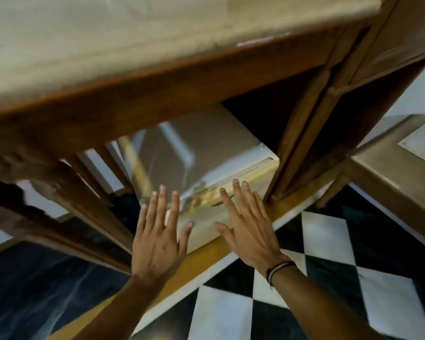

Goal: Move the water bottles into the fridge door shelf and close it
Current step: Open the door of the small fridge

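A small pale fridge (206,153) stands low under a wooden counter, seen from above, with its cream door (206,224) facing me. My left hand (157,236) and my right hand (245,222) are both spread flat with fingers apart in front of the door's top, holding nothing. The right wrist wears dark and light bands. The door looks flush with the fridge body; whether the palms touch it I cannot tell. No water bottles are visible. The frame is blurred.
The wooden counter with a pale top (108,50) overhangs the fridge. A wooden post (302,143) stands right of it, carved legs (84,212) to the left. Black and white checkered floor tiles (324,266) lie below. A wooden base strip (206,261) runs under the fridge.
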